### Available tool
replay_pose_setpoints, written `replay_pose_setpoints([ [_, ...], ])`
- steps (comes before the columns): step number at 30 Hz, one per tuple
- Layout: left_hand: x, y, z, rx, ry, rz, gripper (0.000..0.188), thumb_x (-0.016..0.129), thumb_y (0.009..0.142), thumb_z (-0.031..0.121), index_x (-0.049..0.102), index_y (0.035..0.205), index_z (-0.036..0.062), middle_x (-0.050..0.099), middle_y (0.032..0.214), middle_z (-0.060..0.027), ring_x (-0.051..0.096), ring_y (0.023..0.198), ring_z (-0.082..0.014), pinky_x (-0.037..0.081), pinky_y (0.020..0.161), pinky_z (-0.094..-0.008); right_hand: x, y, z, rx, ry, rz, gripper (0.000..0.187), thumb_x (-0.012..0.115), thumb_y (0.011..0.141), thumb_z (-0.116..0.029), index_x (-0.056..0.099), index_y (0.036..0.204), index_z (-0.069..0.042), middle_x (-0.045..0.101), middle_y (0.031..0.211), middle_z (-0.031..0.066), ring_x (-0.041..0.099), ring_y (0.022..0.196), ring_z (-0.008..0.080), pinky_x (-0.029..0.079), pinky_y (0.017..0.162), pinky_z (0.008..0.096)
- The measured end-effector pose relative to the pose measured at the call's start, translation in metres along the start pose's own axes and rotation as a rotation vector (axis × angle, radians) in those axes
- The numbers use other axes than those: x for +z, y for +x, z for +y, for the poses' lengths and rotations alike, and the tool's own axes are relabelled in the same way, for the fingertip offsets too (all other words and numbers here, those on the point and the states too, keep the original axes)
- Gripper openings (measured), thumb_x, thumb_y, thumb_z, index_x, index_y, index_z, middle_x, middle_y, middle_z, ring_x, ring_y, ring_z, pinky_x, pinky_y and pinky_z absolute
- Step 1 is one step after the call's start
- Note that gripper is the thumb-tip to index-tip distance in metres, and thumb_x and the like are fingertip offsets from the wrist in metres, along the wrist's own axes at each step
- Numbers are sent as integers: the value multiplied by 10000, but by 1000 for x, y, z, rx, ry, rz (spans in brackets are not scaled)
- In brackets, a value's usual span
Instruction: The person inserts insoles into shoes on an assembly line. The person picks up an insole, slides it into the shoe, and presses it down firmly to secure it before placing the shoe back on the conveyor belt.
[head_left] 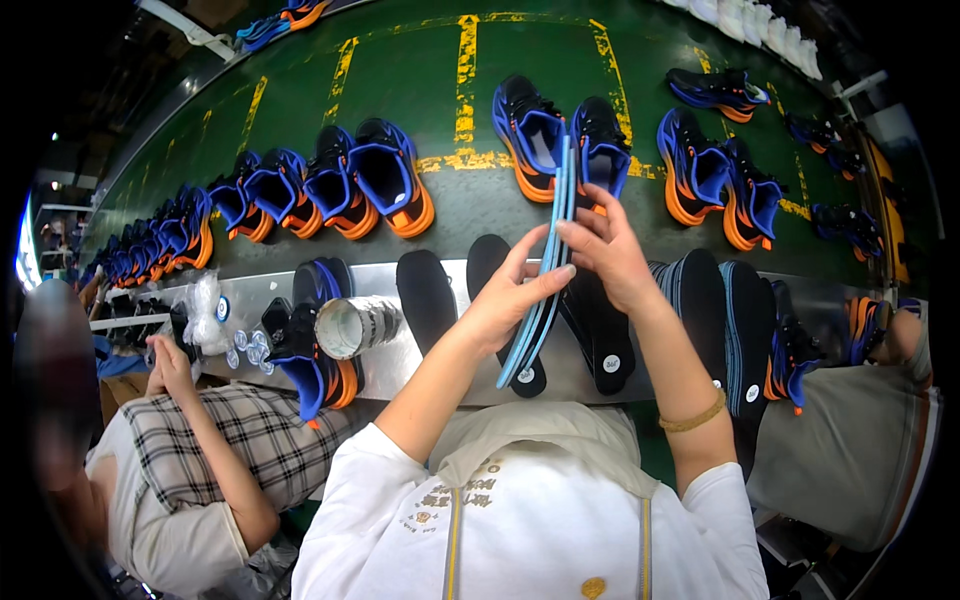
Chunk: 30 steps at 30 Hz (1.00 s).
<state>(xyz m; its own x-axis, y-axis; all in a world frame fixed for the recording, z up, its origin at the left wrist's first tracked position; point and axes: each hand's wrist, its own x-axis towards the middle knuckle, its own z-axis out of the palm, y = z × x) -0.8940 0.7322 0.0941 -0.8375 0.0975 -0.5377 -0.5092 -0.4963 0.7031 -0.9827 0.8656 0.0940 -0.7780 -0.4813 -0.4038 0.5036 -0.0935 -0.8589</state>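
Between my hands a few insoles (563, 200) stand edge-on, showing light-blue edges. My left hand (512, 296) grips them around the middle with thumb and fingers. My right hand (610, 250) holds their far edge from the other side, its fingers partly spread. Just beyond the insoles is a pair of black sneakers with blue lining and orange soles, the left shoe (530, 135) and the right shoe (603, 150). Below my hands, more black insoles lie on the metal ledge, including a dark insole (603, 345) with a round white sticker.
A row of similar sneakers (385, 175) runs left along the green belt (420, 60); more sneakers (690, 165) stand right. On the ledge are a wrapped can (350, 325), a single insole (426, 295) and insole stacks (745, 320). A co-worker (200, 450) sits left; another person's clothed leg (840, 450) is right.
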Motion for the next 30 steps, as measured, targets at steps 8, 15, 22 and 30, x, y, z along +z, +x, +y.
replay_pose_setpoints([
  [8, -39, -27, -22, -8, -410, 128, 455, 459, 904, 326, 400, 1255, 44, 550, 1087, -124, 560, 977, -203, 492, 764, -318, 2, -17, 5, -59, -138, 9, 895, 764, 668, -245, 211, 1314, 33, 471, 1157, 226, 512, 1053, 272, 434, 867, 346],
  [15, -76, -64, 9, 270, -374, 368, 659, 266, 895, 553, 442, 1208, 0, 547, 1104, -165, 581, 938, -269, 501, 740, -362, 18, -27, 53, 52, -914, 60, 899, 735, 640, -433, 312, 1296, 13, 433, 1239, 269, 416, 1183, 353, 360, 965, 376],
  [22, -48, -59, -9, 179, -459, 267, 586, 286, 921, 476, 454, 1181, -21, 539, 1109, -166, 592, 907, -257, 496, 767, -360, -71, -93, -71, -90, -797, 381, 735, 757, 654, -299, 436, 1246, -6, 475, 1231, 175, 467, 1136, 252, 376, 936, 342],
  [30, 46, -24, -14, 104, -193, 79, 352, 454, 920, 250, 452, 1170, 3, 581, 1055, -130, 591, 927, -204, 484, 803, -317, -196, -142, -76, 143, -1425, 552, 718, 726, 653, -235, 419, 1266, -20, 435, 1271, 211, 430, 1176, 317, 339, 974, 348],
])
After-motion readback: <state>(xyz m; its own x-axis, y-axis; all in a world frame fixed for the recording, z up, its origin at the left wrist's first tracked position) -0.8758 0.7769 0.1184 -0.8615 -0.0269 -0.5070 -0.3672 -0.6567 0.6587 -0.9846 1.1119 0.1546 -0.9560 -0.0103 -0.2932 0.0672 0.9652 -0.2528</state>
